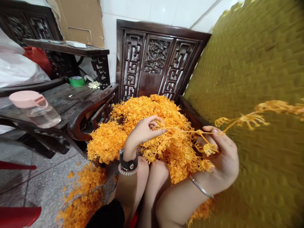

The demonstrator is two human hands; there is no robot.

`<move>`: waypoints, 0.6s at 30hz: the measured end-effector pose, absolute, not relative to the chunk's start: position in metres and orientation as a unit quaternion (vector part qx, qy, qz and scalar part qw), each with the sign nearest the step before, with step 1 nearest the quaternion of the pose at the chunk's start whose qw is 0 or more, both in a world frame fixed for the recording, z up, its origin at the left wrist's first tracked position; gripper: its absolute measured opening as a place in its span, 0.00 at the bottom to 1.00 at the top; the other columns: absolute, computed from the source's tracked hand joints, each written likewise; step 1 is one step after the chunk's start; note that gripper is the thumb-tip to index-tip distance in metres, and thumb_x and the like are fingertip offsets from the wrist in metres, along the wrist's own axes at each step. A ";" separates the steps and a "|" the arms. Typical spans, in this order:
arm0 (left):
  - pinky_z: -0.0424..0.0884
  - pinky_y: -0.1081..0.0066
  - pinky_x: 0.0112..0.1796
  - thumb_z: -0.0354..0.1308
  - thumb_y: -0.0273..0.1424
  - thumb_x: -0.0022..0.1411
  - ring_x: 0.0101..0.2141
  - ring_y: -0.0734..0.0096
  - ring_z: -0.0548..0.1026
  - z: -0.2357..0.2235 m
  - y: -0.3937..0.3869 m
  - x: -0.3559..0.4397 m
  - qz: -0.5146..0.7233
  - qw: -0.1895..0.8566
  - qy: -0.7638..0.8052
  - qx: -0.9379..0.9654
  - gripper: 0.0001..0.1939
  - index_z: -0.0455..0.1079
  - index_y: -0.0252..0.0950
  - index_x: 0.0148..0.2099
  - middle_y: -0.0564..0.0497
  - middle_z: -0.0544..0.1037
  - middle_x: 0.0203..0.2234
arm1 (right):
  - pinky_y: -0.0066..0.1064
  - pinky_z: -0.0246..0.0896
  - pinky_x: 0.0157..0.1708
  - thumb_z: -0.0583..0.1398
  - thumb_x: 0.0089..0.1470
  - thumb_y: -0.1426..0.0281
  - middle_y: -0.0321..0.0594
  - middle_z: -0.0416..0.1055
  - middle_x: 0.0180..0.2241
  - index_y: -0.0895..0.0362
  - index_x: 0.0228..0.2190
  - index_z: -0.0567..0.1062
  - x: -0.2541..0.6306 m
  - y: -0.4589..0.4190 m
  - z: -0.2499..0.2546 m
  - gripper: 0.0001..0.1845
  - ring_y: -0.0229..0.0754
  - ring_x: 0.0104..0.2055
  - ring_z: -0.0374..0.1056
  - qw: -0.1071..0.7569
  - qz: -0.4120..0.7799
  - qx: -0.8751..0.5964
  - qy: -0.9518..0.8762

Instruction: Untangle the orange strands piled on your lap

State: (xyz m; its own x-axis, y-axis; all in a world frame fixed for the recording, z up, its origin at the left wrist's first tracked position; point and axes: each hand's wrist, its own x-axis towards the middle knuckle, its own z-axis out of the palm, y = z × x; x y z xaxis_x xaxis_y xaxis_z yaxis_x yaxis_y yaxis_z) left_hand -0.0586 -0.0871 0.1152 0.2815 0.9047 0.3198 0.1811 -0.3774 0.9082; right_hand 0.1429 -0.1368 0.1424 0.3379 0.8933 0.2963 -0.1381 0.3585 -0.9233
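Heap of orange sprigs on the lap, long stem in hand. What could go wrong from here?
The long orange sprig in the right hand may snag on the olive upholstery and break. The heap of orange sprigs may slide onto the floor, where loose orange bits lie and could get trodden on.

Carved dark wood panel [156, 60], white tiled wall [152, 12]
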 end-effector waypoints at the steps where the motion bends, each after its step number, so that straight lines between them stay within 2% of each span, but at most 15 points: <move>1: 0.62 0.73 0.27 0.61 0.35 0.50 0.24 0.76 0.66 0.115 -0.087 -0.054 0.486 0.376 0.414 0.671 0.15 0.68 0.38 0.41 0.57 0.69 0.22 | 0.30 0.35 0.21 0.61 0.46 0.67 0.33 0.47 0.17 0.52 0.27 0.78 0.142 -0.138 0.143 0.05 0.33 0.20 0.42 0.703 0.362 -0.427 -0.438; 5: 0.62 0.72 0.30 0.60 0.30 0.49 0.25 0.76 0.68 0.120 -0.090 -0.032 0.647 0.215 0.477 0.555 0.09 0.66 0.38 0.35 0.57 0.70 0.22 | 0.30 0.39 0.21 0.61 0.46 0.67 0.37 0.54 0.20 0.49 0.27 0.79 0.138 -0.145 0.145 0.05 0.35 0.21 0.48 0.719 0.348 -0.429 -0.422; 7: 0.60 0.72 0.28 0.59 0.32 0.51 0.22 0.77 0.66 0.121 -0.090 -0.023 0.692 0.173 0.478 0.513 0.07 0.65 0.39 0.34 0.59 0.66 0.18 | 0.30 0.40 0.20 0.61 0.47 0.68 0.37 0.55 0.20 0.50 0.27 0.79 0.137 -0.145 0.147 0.05 0.34 0.21 0.47 0.728 0.336 -0.426 -0.419; 10: 0.55 0.73 0.23 0.56 0.39 0.55 0.18 0.78 0.60 0.118 -0.086 -0.016 0.663 0.202 0.489 0.530 0.10 0.65 0.39 0.29 0.59 0.60 0.14 | 0.30 0.44 0.21 0.59 0.49 0.68 0.36 0.58 0.20 0.52 0.29 0.79 0.136 -0.138 0.146 0.07 0.33 0.21 0.49 0.729 0.330 -0.413 -0.434; 13: 0.55 0.73 0.23 0.56 0.42 0.55 0.19 0.77 0.61 0.113 -0.080 -0.018 0.600 0.216 0.520 0.569 0.13 0.66 0.38 0.26 0.58 0.64 0.15 | 0.29 0.53 0.24 0.58 0.49 0.67 0.37 0.66 0.23 0.56 0.32 0.78 0.137 -0.129 0.142 0.11 0.34 0.25 0.60 0.729 0.326 -0.422 -0.429; 15: 0.59 0.73 0.26 0.58 0.40 0.53 0.22 0.76 0.66 0.111 -0.077 -0.022 0.581 0.222 0.511 0.594 0.11 0.67 0.38 0.29 0.56 0.70 0.19 | 0.29 0.59 0.28 0.58 0.48 0.66 0.41 0.72 0.28 0.59 0.35 0.77 0.137 -0.124 0.140 0.14 0.38 0.30 0.67 0.732 0.332 -0.425 -0.417; 18: 0.65 0.72 0.32 0.60 0.32 0.52 0.28 0.73 0.72 0.107 -0.073 -0.031 0.529 0.252 0.433 0.685 0.07 0.68 0.37 0.35 0.53 0.76 0.28 | 0.30 0.63 0.29 0.58 0.45 0.67 0.43 0.75 0.33 0.60 0.36 0.76 0.139 -0.123 0.141 0.16 0.40 0.33 0.70 0.725 0.372 -0.414 -0.406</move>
